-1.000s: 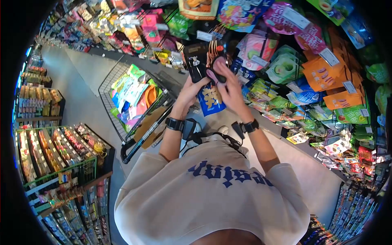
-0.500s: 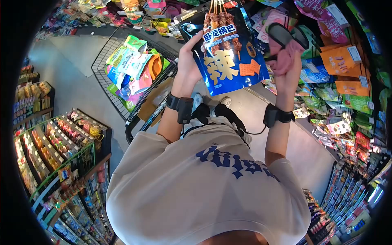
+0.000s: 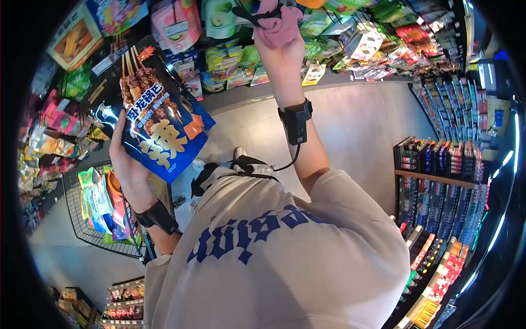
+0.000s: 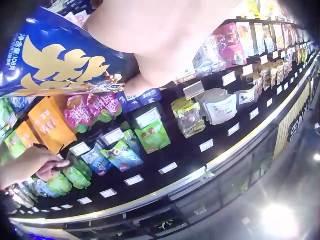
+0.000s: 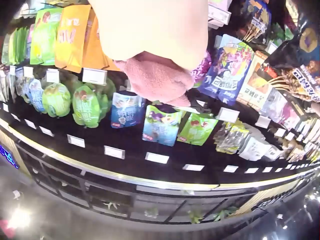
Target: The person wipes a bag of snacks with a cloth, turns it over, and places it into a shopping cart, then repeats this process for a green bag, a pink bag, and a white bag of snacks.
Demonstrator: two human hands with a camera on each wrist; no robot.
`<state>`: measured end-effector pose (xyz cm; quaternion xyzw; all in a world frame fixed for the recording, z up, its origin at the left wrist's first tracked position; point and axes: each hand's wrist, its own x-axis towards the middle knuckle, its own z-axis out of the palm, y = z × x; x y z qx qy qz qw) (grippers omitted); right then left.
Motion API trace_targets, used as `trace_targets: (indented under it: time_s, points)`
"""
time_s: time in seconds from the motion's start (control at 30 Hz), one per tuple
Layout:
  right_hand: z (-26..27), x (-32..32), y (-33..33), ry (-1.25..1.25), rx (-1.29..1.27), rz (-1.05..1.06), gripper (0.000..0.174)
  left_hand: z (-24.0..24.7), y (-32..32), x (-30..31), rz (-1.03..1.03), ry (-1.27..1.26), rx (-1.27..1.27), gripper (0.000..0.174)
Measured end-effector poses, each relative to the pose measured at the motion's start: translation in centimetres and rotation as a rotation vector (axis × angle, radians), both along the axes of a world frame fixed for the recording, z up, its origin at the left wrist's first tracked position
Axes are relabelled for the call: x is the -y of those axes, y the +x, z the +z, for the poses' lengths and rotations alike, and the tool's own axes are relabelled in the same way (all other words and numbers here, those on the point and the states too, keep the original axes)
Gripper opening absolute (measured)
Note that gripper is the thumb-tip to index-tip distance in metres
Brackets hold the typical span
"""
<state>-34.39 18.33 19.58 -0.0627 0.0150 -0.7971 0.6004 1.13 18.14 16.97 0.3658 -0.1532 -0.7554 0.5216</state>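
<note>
My left hand (image 3: pixel 131 167) grips a black-and-blue snack bag (image 3: pixel 181 145) by its left side, thumb across the front. Meat skewers and large gold characters are printed on the bag, which is held tilted, front up. In the left wrist view the bag's gold lettering (image 4: pixel 60 60) shows close up. My right hand (image 3: pixel 280 57), reached forward toward the hanging snack packets, holds a soft pink cloth item (image 3: pixel 279 28) with a black band. In the right wrist view the pink cloth (image 5: pixel 157 80) bunches below the hand, its exact kind unclear.
A wire shopping cart (image 3: pixel 82 222) with several colourful snack bags (image 3: pixel 101 197) stands at the left. Packets hang along the display ahead, among them green pouches (image 5: pixel 92 102) and orange bags (image 5: pixel 72 37). Shelves of packaged goods (image 3: pixel 438 164) stand to the right.
Both hands were together at the bag, then parted, the right keeping the pink cloth. The head view has turned right, and the cart now sits farther left and lower.
</note>
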Motion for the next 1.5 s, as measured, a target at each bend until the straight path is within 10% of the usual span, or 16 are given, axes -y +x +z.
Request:
trace_targets:
  time_s: [0.33, 0.67, 1.23, 1.37, 1.5]
  points:
    - [-5.7, -6.8, -13.7, -0.077, 0.423, -0.107, 0.032, 2.8, -14.6, -6.1, -0.251, 0.065, -0.030, 0.032]
    - [-5.9, -8.8, -15.6, -0.193, 0.327, -0.133, 0.022, 3.0, -18.8, -10.1, -0.184, 0.192, 0.086, 0.036]
    - [-2.4, -5.2, -5.8, -0.088, 0.318, -0.096, 0.027, 3.5, -10.4, -8.0, -0.169, 0.059, -0.030, 0.032]
    - [-6.0, -2.4, -6.0, -0.526, 0.207, 0.124, 0.014, 3.9, -6.6, -7.1, 0.027, -0.115, 0.075, 0.027]
    - [-7.1, -4.3, -6.4, -0.271, 0.128, 0.132, 0.050, 2.9, -3.2, -5.4, 0.232, -0.156, -0.218, 0.024]
